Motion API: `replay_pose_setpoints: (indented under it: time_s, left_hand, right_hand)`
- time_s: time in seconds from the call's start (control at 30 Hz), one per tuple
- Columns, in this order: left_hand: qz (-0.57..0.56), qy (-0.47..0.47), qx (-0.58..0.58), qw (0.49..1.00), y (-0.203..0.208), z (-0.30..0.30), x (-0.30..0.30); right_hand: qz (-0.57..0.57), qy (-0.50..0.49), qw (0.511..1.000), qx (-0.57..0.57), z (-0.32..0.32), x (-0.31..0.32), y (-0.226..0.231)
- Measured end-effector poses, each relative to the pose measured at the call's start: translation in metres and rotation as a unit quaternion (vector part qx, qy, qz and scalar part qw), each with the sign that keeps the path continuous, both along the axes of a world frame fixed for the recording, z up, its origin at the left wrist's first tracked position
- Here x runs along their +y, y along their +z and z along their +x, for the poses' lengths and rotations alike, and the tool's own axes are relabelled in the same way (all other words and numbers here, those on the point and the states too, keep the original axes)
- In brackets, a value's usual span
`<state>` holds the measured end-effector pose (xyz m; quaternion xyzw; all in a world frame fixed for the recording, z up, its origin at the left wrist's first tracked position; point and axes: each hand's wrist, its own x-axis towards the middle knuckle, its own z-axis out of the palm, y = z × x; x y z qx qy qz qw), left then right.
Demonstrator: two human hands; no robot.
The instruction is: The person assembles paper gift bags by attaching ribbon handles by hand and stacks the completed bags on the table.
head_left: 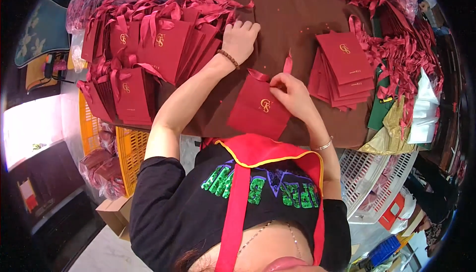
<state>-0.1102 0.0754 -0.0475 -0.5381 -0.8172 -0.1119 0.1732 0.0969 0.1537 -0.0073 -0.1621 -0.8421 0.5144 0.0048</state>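
A flat red gift bag (pixel 255 108) with a gold emblem and ribbon handles lies in front of me near the table's edge. My right hand (pixel 293 97) pinches it at the upper right, beside the ribbon. Farther out to the left, my left hand (pixel 241 42) is closed, fingers curled down close to the brown cloth; anything in its grasp is hidden. Right beside that hand stands a row of red gift bags (pixel 166 48) with ribbons spilling over their tops. On my right lies a fanned stack of red bags (pixel 345 58).
Another group of red bags (pixel 133 98) stands at the near left. Loose ribbons (pixel 406 68) heap at the right, next to gold wrapping (pixel 389 133) and a white plastic wrapper (pixel 425 110). Orange crates (pixel 131 155) and a white crate (pixel 374 187) flank me below the brown tablecloth (pixel 290 19).
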Motion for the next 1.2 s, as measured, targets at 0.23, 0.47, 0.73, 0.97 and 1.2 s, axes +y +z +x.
replay_pose_setpoints:
  time_s: [0.23, 0.47, 0.73, 0.97, 1.2]
  left_hand:
    - [0.167, 0.002, -0.623, 0.764, 0.037, 0.015, -0.018]
    - [0.111, -0.039, -0.81, 0.574, 0.056, 0.036, -0.088]
    - [0.065, -0.025, -0.49, 0.869, 0.03, 0.078, -0.111]
    - [0.098, -0.031, -0.446, 0.889, 0.025, 0.085, -0.11]
    - [0.1, -0.054, -0.436, 0.893, 0.031, 0.094, -0.097]
  right_hand:
    - [0.196, -0.041, 0.978, -0.053, -0.012, -0.02, -0.003]
    - [-0.014, -0.13, 0.988, -0.08, -0.008, -0.01, -0.011]
    - [-0.06, 0.006, 0.984, -0.166, -0.007, -0.011, 0.002]
    - [-0.115, 0.047, 0.985, -0.117, -0.003, -0.007, -0.014]
    - [-0.126, 0.092, 0.983, -0.091, -0.003, -0.007, -0.014]
